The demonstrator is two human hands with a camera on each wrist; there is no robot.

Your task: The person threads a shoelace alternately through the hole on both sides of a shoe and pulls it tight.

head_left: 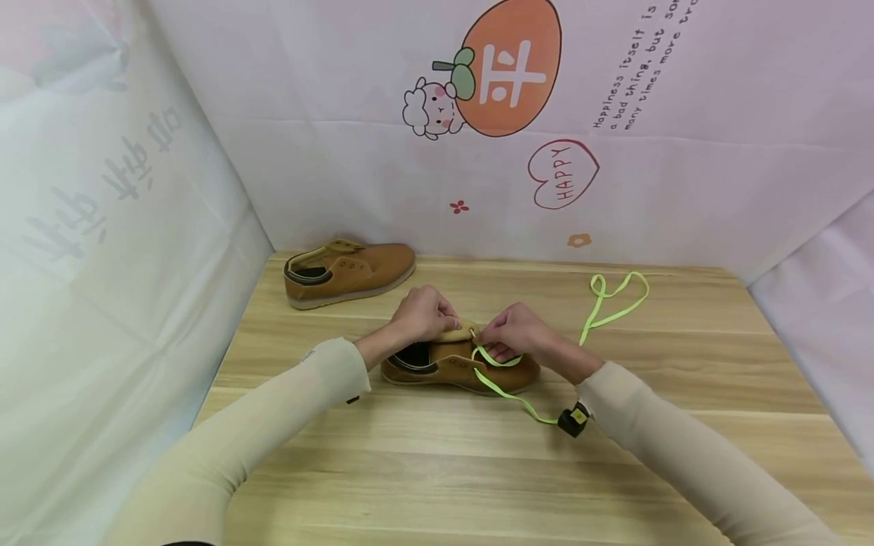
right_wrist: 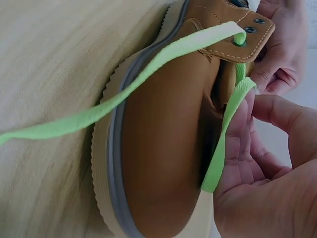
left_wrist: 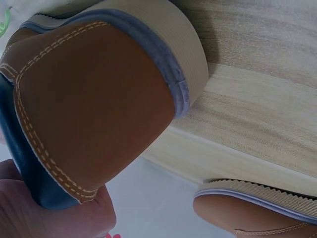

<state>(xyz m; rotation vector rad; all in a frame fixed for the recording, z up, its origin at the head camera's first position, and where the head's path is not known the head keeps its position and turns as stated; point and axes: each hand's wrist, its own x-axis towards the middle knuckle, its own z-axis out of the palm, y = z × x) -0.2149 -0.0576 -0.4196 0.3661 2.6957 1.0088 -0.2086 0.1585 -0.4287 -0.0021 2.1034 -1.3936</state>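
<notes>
A brown shoe (head_left: 526,373) stands on the wooden tabletop, toe to the right. Its near eyelet flap (right_wrist: 247,39) has a flat neon-green lace (right_wrist: 148,74) through one hole. My left hand (head_left: 425,312) pinches the far eyelet flap (head_left: 457,331). In the left wrist view, the shoe's heel (left_wrist: 99,99) fills much of the picture, with part of my left hand (left_wrist: 54,213) below. Beside the lacing opening, my right hand (right_wrist: 277,178) pinches the green lace between thumb and fingers, close to the far flap. Fingers partly hide that flap's holes.
A second brown shoe (head_left: 382,265), with no lace visible in it, stands at the back left. To the right, a looped stretch of green lace (head_left: 624,309) runs behind my right forearm. A printed white cloth (head_left: 341,152) hangs behind the tabletop (head_left: 410,470).
</notes>
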